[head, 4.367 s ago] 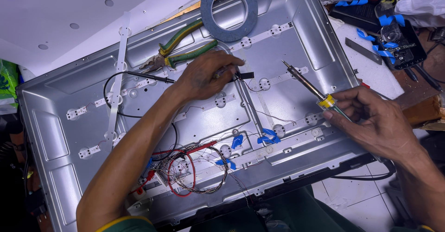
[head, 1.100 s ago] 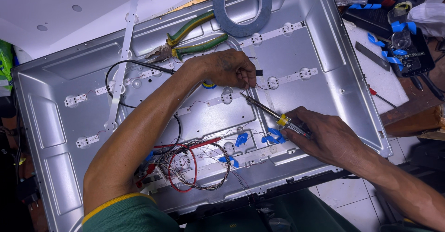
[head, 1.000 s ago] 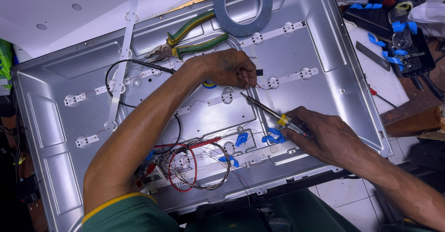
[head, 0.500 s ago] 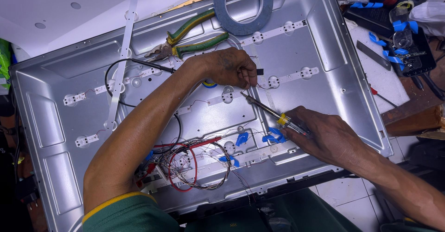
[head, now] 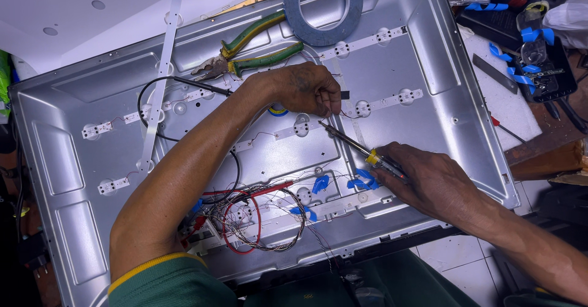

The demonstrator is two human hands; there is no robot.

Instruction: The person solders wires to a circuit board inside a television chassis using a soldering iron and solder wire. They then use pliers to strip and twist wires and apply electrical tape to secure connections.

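Slim metal iron (head: 352,144) tip nearer strip (head: 306,126)

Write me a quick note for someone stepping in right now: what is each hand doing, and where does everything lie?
Left hand: fingertips pinch a thin wire over an LED strip in the metal back panel.
Right hand: grips a soldering iron, tip aimed at that pinch point.
Pliers and a tape roll lie at the panel's top; a wire tangle sits at its lower edge.
The joint's state is too small to tell.
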